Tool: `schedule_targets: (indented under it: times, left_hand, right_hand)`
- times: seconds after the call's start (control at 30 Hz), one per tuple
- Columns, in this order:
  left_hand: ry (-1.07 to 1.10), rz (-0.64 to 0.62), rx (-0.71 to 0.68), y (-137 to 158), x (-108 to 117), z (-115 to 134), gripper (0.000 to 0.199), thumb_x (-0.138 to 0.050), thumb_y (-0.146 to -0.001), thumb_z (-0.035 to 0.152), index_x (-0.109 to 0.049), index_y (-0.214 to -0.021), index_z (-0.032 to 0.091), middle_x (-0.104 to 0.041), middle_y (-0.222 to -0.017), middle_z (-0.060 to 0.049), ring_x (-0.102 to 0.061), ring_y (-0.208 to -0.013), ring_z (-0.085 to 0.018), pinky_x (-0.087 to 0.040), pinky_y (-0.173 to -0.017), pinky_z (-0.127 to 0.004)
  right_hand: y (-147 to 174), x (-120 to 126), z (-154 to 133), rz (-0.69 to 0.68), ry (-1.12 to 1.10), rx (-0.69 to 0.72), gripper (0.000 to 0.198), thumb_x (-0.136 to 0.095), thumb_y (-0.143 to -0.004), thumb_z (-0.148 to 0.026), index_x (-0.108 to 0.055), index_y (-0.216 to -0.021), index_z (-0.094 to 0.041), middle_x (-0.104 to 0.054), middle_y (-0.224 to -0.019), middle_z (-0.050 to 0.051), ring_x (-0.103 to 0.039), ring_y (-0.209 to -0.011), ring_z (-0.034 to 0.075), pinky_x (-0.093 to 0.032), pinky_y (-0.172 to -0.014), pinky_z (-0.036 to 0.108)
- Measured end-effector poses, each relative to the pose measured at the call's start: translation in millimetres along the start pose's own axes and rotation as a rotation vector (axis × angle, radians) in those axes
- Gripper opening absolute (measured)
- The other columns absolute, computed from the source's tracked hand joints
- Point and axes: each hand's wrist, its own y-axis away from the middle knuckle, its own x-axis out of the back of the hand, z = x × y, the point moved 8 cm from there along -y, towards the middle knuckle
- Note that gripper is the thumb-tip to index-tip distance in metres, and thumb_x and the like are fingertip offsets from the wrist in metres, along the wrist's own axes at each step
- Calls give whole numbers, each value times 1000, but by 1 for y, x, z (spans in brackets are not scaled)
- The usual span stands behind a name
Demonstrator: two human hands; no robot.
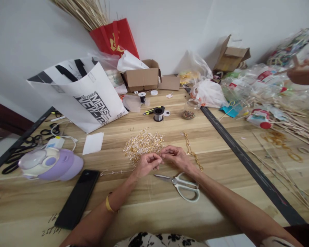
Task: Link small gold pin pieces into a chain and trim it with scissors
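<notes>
My left hand (150,163) and my right hand (174,156) meet fingertip to fingertip over the table, both pinched closed. What sits between the fingers is too small to make out. A faint thin strand (149,188) shows below my left hand; whether it is held I cannot tell. Just beyond the hands lies a heap of fine gold and silver beaded strands (141,145), partly hidden by them. Scissors with white handles (186,187) rest below my right hand, and a gold chain (189,147) lies to its right. A thin beaded strand (115,172) stretches out left of my left hand.
A black phone (78,199) and a purple-and-white device (54,163) lie at left, near a large white bag (84,99). Farther back are a wire spool (158,115), a bead jar (190,111) and a cardboard box (142,79). Another person's hand (304,72) is above plastic bottles at right.
</notes>
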Motion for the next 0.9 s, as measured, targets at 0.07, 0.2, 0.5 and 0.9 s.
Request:
schedule_targets:
  times: [0.07, 0.2, 0.5, 0.9]
  left_hand:
    - [10, 14, 4, 0, 1, 1, 32, -71, -65, 41, -63, -70, 11, -66, -68, -5, -52, -49, -8, -42, -49, -19]
    - [14, 24, 16, 1, 3, 3, 30, -71, -65, 40, -64, -70, 11, -66, -67, -4, -52, -49, -7, -43, -51, -20]
    - [20, 29, 12, 1, 2, 3, 29, -72, -64, 39, -63, -67, 11, -65, -64, -3, -51, -50, -7, -42, -50, -19]
    - [-1, 58, 9, -1, 5, 2, 27, -71, -66, 38, -63, -67, 12, -58, -53, 0, -51, -48, -8, -41, -50, -19]
  right_hand:
    - [1, 3, -3, 8, 149, 52, 17, -62, -79, -29, -64, -89, -15, -65, -72, 2, -57, -64, 12, -44, -61, 24]
    - [8, 6, -23, 60, 471, 261, 24, -54, -84, -24, -60, -107, -17, -60, -75, 2, -51, -59, 11, -42, -55, 23]
    - [19, -21, -38, -200, 532, 436, 18, -46, -89, -16, -61, -98, -18, -64, -93, 8, -60, -86, 18, -48, -75, 30]
    - [12, -9, -21, -139, 381, 229, 17, -56, -84, -22, -64, -98, -17, -67, -94, 7, -63, -85, 17, -51, -75, 29]
